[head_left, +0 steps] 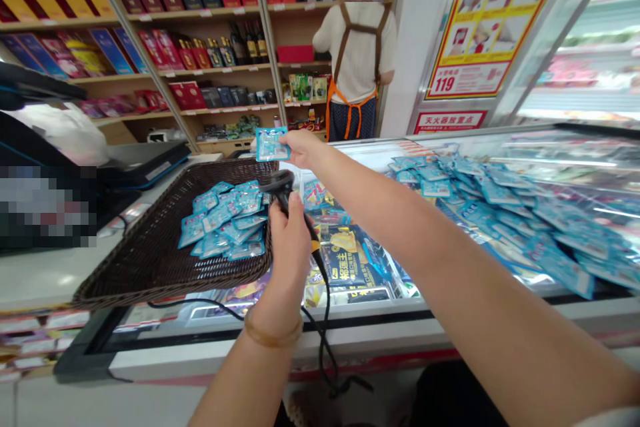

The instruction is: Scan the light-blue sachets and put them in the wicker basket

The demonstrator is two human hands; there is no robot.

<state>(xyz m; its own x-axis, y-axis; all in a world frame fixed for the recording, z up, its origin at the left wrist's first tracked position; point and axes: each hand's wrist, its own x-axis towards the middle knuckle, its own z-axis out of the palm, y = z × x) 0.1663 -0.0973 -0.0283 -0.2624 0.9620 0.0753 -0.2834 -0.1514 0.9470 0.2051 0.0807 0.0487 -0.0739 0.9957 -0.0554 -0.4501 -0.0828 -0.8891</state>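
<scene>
My left hand (291, 240) is wrapped round a black barcode scanner (280, 185), its head tilted up and its cable hanging down. Farther out, my right hand (303, 148) pinches a small blue packet (271, 144) by its right edge, above the scanner head. Below and left of the packet stands a brown wicker basket (115, 260) with a heap of similar blue packets (230, 217) inside. Another pile of blue packets (490, 193) lies on the glass top to the right, beyond my right forearm.
The basket rests partly on a chest freezer (200, 353) with packaged goods under its glass. A scale (150, 163) and a white plastic bag (75, 137) are on the left counter. At the back, a person in an orange-tied apron (360, 47) faces shelves of boxes and bottles.
</scene>
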